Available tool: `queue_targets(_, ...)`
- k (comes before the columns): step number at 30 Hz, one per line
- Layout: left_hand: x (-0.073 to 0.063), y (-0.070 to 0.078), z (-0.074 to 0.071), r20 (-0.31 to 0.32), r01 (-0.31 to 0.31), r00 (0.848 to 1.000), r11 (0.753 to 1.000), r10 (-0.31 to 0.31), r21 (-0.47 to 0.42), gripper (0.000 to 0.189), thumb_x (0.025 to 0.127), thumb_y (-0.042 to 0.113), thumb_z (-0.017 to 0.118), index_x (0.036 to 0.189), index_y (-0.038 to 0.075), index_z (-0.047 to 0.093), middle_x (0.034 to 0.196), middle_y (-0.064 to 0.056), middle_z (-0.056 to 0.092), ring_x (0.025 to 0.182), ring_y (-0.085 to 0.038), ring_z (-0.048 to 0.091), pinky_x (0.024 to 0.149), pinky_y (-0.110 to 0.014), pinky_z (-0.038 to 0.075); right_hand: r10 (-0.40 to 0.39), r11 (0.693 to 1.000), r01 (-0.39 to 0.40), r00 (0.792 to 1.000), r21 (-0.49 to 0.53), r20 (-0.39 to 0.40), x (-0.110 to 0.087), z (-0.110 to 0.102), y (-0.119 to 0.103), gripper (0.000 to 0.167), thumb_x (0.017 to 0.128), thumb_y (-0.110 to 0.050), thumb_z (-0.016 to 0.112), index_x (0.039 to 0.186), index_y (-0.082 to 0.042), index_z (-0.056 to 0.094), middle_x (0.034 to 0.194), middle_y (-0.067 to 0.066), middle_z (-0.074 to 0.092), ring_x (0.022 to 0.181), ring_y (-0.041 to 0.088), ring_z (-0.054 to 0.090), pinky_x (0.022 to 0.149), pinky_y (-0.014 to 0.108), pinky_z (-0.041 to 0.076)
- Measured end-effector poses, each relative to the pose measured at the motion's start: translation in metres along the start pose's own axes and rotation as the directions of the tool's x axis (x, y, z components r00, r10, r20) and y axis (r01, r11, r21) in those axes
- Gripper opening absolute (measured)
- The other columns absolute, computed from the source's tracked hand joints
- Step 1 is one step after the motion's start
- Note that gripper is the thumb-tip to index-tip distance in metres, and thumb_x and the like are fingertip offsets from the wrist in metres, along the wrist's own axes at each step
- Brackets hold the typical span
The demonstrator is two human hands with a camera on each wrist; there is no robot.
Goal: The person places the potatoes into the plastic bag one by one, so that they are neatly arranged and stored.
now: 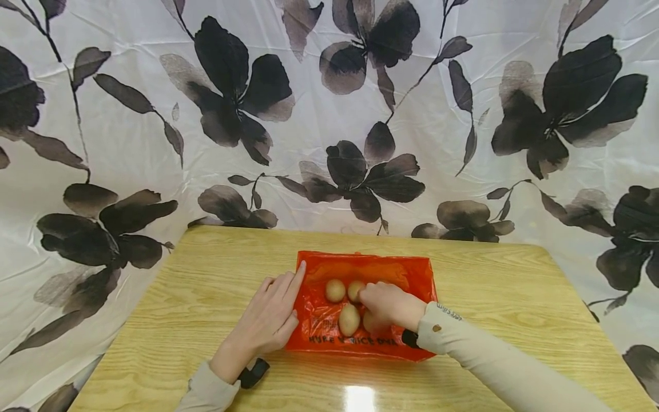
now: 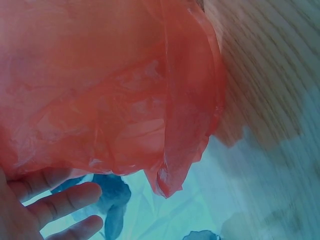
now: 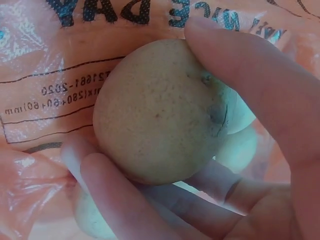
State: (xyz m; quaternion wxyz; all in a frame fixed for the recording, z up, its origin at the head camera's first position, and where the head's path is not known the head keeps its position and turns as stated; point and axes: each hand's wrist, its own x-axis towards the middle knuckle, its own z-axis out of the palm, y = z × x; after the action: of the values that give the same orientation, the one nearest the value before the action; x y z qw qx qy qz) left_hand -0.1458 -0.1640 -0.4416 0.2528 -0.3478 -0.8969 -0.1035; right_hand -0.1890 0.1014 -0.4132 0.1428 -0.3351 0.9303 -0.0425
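In the right wrist view, my right hand (image 1: 386, 306) grips a potato (image 3: 157, 112) between its thumb and curled fingers. This potato is partly hidden under the hand in the head view. Around it in the red plastic bag (image 1: 419, 280), which has a rectangular outline, lie a round potato (image 1: 335, 290) at the left, another potato (image 1: 356, 291) beside the right fingers, and an oval one (image 1: 349, 320) nearer the front. My left hand (image 1: 270, 315) lies along the bag's left edge, its fingers extended; the left wrist view shows them close to the plastic.
The bag rests on a light wooden table (image 1: 221, 274). Behind the table hangs a white cloth (image 1: 304, 126) with dark flower prints. Black printed lettering (image 1: 355, 340) runs along the bag's front side.
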Motion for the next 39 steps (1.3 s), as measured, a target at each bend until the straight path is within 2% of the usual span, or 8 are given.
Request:
queue_targets(7,0.000,-0.001,0.000,-0.004,0.000,1.000,1.000,0.000,0.004,0.080,0.078,0.017,0.048,0.151,-0.008,0.029,0.123,-0.017,0.054,0.106,-0.029,0.052,0.087,-0.046,0.041,0.023,1.000,-0.023,0.999,0.000,0.024,0.000,-0.001,0.001,0.016,0.070,-0.005,0.067,0.067,-0.014,0.054,0.064,-0.002,0.039,0.056,0.015,0.036,0.053,0.030,0.034)
queue_targets(13,-0.001,0.000,0.000,-0.003,0.010,1.000,1.000,-0.010,-0.003,0.079,0.078,0.017,0.048,0.151,-0.008,0.029,0.123,-0.016,0.054,0.106,-0.029,0.051,0.087,-0.045,0.040,0.031,0.999,-0.031,0.999,-0.013,0.031,-0.002,-0.004,0.001,0.016,0.069,-0.007,0.072,0.073,-0.013,0.058,0.068,-0.001,0.047,0.057,0.016,0.044,0.055,0.030,0.039)
queue_targets(20,-0.001,-0.001,0.000,0.000,0.017,1.000,1.000,-0.017,-0.009,0.081,0.079,0.017,0.047,0.154,-0.006,0.025,0.126,-0.016,0.053,0.109,-0.029,0.051,0.088,-0.045,0.039,0.056,0.998,-0.055,0.997,-0.022,0.053,-0.004,-0.010,0.000,0.030,0.060,-0.016,0.088,0.078,-0.017,0.064,0.072,-0.002,0.052,0.062,0.016,0.051,0.058,0.031,0.046)
queue_targets(30,0.001,-0.004,0.000,-0.020,0.022,1.000,0.999,-0.023,-0.030,0.079,0.080,0.017,0.047,0.153,-0.006,0.027,0.128,-0.019,0.053,0.112,-0.031,0.052,0.087,-0.046,0.040,0.053,0.998,-0.054,0.996,0.014,0.076,-0.006,-0.015,0.000,0.022,0.062,-0.010,0.085,0.074,-0.013,0.067,0.064,-0.004,0.044,0.056,0.015,0.042,0.053,0.028,0.039)
queue_targets(39,0.003,-0.003,-0.002,0.024,0.028,0.999,0.999,-0.027,-0.033,0.076,0.083,0.020,0.045,0.153,-0.004,0.028,0.130,-0.018,0.051,0.114,-0.030,0.051,0.089,-0.046,0.039,0.061,0.998,-0.060,0.994,-0.009,0.086,-0.009,-0.018,0.000,0.017,0.065,-0.008,0.079,0.074,-0.013,0.066,0.065,-0.004,0.046,0.057,0.015,0.044,0.053,0.029,0.041)
